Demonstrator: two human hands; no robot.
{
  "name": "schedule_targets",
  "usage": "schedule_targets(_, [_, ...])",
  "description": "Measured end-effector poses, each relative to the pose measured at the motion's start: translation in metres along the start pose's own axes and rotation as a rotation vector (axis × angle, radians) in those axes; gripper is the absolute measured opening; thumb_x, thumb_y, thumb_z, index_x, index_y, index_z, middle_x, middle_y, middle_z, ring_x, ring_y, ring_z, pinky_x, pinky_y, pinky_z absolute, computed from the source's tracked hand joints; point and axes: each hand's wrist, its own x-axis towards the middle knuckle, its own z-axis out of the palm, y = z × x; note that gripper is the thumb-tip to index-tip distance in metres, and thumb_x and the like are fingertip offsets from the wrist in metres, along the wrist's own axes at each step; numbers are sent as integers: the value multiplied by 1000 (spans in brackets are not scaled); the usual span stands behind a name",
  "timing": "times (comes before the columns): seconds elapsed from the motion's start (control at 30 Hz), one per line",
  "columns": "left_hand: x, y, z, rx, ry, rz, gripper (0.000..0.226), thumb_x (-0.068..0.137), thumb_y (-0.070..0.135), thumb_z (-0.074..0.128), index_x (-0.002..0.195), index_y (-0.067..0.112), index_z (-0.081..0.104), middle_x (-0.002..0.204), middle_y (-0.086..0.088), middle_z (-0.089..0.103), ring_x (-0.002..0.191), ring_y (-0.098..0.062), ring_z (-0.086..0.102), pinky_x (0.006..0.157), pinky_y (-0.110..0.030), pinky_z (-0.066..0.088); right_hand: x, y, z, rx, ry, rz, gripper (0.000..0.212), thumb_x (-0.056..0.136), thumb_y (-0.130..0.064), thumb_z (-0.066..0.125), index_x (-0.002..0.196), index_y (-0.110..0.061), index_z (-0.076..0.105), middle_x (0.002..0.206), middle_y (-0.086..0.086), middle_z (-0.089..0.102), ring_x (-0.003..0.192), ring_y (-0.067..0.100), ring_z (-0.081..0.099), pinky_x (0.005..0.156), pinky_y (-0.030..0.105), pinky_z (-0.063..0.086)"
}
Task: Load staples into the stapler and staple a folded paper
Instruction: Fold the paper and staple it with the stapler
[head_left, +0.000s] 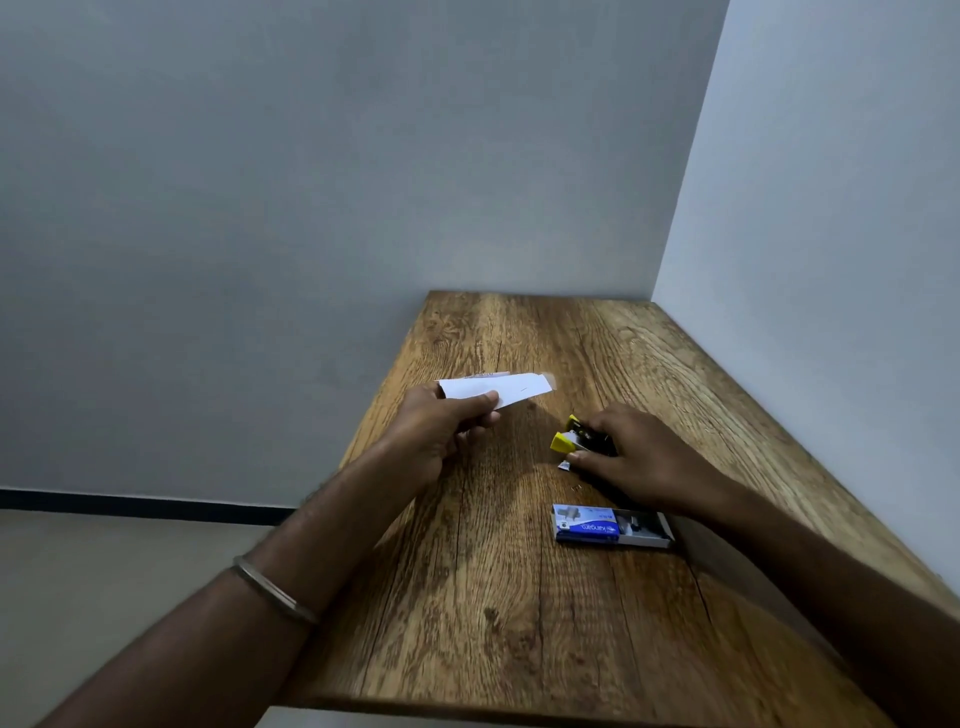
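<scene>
My left hand (447, 426) pinches one end of a folded white paper (511, 388) and holds it just above the wooden table (519, 597), near its left edge. A small mark shows near the paper's free end. To the right, my right hand (641, 457) rests over a small yellow and black stapler (574, 439) lying on the table, with fingers and thumb around its rear half. Only the stapler's yellow front sticks out past the fingers.
A blue and white staple box (608, 525) lies half slid open on the table near my right forearm. Grey walls close the table at the back and right. The left edge drops to the floor.
</scene>
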Motion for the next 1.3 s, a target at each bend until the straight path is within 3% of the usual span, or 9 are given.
schedule_targets(0.27, [0,0,2,-21,-22,3,38,79,5,78,113,-1,62,74,-10,74,58,-11,68,48,-19,52,-1,-4,0,-88,-123,6,36,94,-36,63,121,-11,64,107,4,56,100,20,55,87,39,48])
schedule_targets(0.53, [-1,1,2,-28,-24,-10,40,79,7,78,115,-1,61,74,-11,74,60,-13,68,50,-20,53,2,-9,-10,-51,-236,39,33,94,-31,61,118,-9,65,107,6,56,97,23,58,86,41,51])
schedule_targets(0.63, [-3,1,2,-36,-28,-10,42,80,6,78,117,-1,60,75,-11,74,60,-13,68,49,-20,53,6,-10,-13,159,-85,79,34,100,-26,50,117,-2,66,116,13,67,102,34,63,85,47,51])
schedule_targets(0.73, [-4,2,4,-53,-41,-4,44,80,4,77,120,-2,57,76,-11,73,61,-13,69,48,-19,52,18,-11,-13,489,92,264,39,102,-36,44,101,-7,70,107,10,72,94,27,65,69,39,49])
schedule_targets(0.87, [-8,5,7,-44,-77,-1,43,82,4,75,120,-1,57,73,-10,72,60,-13,67,50,-20,54,40,-13,-17,848,20,403,36,98,-46,53,100,-13,67,88,10,78,76,19,71,62,28,52])
schedule_targets(0.97, [-10,6,9,-33,-115,8,40,83,3,74,119,0,58,77,-12,71,61,-14,67,50,-20,54,50,-17,-17,1060,-4,435,21,90,-22,71,103,-5,69,85,13,78,71,19,76,55,26,57])
schedule_targets(1.07, [-10,8,7,-20,-146,-4,31,87,6,69,116,3,59,86,-14,72,69,-16,71,53,-22,57,56,-19,-15,1077,93,406,21,85,-1,73,106,-3,71,95,16,74,75,19,72,56,25,59])
schedule_targets(1.17, [-6,12,3,-12,-128,-10,21,94,10,62,114,4,59,98,-16,71,74,-17,71,57,-23,59,57,-20,-13,1056,144,352,24,84,3,72,107,-5,71,100,15,75,83,22,72,64,29,62])
schedule_targets(1.3, [2,14,-6,47,-80,86,30,95,5,58,125,-2,57,110,-12,66,79,-15,64,61,-20,57,59,-22,-12,994,220,252,29,82,5,74,107,-10,72,91,10,73,75,15,71,57,23,59])
